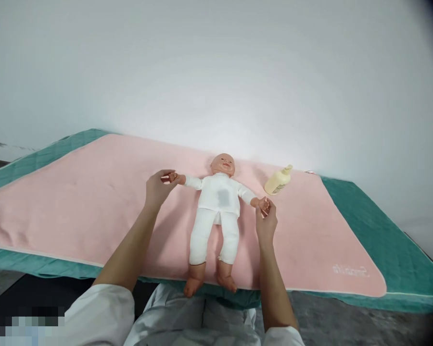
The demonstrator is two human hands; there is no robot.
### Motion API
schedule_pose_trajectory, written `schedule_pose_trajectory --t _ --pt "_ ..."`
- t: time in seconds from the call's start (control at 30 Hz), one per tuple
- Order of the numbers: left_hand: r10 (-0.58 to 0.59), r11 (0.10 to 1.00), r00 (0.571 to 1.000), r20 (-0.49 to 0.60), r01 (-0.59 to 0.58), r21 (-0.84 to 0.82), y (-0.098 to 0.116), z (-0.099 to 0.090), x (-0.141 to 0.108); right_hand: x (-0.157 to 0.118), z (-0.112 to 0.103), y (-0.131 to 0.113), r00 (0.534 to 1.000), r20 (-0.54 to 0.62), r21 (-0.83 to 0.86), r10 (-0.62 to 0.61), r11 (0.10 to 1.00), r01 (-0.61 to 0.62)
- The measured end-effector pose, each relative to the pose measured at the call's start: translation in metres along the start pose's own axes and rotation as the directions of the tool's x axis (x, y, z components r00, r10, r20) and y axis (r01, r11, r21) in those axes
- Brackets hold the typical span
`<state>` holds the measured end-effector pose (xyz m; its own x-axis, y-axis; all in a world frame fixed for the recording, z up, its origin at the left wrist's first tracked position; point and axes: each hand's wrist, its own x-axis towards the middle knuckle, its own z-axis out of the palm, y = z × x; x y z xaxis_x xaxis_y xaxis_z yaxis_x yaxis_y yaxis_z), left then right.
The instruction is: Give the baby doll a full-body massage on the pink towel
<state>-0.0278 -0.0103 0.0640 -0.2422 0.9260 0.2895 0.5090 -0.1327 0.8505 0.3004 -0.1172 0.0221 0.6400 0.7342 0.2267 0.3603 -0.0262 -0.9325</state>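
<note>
1. While your left hand (159, 191) and right hand (266, 225) clamp fingers on the doll (217, 196) by its hands, it lies face-up on the pink mat (94, 206), feet (195, 279) at the near edge.
2. Uneven pulling could drag it off-centre.
3. Beyond your right hand, a wide swing might topple the yellow bottle (277, 181).
</note>
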Motion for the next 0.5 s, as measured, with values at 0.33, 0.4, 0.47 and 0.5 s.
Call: schedule_pose_trajectory --t 0.33,0.4,0.47,0.5 --pt "-0.137 0.971 0.976 0.170 0.166 -0.173 -0.024 0.017 -0.094 -0.048 -0.004 0.022 0.992 0.091 -0.157 0.084 0.985 -0.069" --pt "-0.158 0.961 0.966 0.203 0.197 -0.191 -0.031 0.022 -0.100 -0.050 -0.005 0.029 0.991 0.116 -0.206 0.064 0.978 -0.039" --pt "-0.147 0.965 0.967 0.208 0.186 -0.184 -0.036 0.025 -0.103 -0.051 -0.005 0.035 0.989 0.138 -0.252 0.045 0.968 -0.009" --pt "-0.132 0.972 0.971 0.202 0.167 -0.167 -0.037 0.026 -0.103 -0.052 -0.005 0.037 0.989 0.144 -0.276 0.035 0.961 0.006"
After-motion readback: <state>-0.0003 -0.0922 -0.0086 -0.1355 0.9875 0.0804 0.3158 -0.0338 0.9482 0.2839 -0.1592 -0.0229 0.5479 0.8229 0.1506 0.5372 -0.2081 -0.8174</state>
